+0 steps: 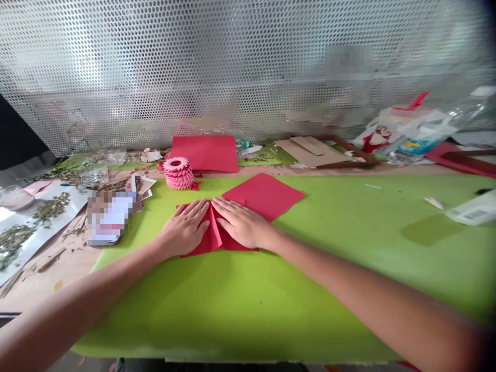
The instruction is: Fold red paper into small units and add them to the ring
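A creased sheet of red paper [211,237] lies on the green table cover in front of me, with a fold standing up along its middle. My left hand [188,227] rests flat on the left half, fingers stretched out. On the right half my right hand [242,225] is pressed down, its fingers also extended. The fingertips of both hands nearly meet at the top of the fold. Another red square [265,195] lies just behind my right hand, partly covered by it.
Behind my hands stand a pink folded-paper ring stack [179,173] and a red sheet [207,153]. Dried plants [50,212] on white paper and a phone-like blurred object [110,219] lie left. Cardboard [312,151], a plastic bottle [426,137] and a clear packet [475,208] are right.
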Demonstrator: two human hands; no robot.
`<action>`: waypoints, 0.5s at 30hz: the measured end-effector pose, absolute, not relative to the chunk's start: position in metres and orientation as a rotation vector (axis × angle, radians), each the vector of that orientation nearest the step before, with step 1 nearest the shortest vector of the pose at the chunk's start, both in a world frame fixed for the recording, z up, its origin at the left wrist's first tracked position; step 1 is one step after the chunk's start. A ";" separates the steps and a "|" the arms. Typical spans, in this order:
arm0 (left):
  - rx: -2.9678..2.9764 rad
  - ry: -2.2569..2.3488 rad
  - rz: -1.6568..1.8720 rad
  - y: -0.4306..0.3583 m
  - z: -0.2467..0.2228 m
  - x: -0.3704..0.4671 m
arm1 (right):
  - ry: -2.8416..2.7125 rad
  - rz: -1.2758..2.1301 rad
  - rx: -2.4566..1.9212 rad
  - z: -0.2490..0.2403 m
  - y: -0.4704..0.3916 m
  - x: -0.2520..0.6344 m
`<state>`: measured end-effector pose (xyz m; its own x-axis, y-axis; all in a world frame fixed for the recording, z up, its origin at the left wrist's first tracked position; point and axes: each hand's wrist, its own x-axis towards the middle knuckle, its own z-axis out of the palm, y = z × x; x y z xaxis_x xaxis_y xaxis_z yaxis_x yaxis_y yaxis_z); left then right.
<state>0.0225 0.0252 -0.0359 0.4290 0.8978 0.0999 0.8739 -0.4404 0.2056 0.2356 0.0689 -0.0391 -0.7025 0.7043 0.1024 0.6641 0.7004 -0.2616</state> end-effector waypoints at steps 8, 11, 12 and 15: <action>2.555 1.421 0.442 0.034 -0.022 -0.004 | -2.699 0.330 -1.006 -0.022 0.069 0.245; 2.578 1.449 0.486 0.040 -0.020 -0.007 | -2.652 0.204 -0.981 -0.020 0.068 0.242; 2.584 1.443 0.472 0.041 -0.021 -0.007 | -2.664 0.196 -0.953 -0.020 0.068 0.241; 2.591 1.356 0.433 0.044 -0.021 -0.004 | -2.727 0.243 -0.833 -0.022 0.068 0.239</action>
<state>-0.0042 0.0436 -0.0211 0.5404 0.8240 0.1699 0.7701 -0.5658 0.2946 0.2391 0.0680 -0.0219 -0.7949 0.5676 0.2144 0.5208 0.8196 -0.2388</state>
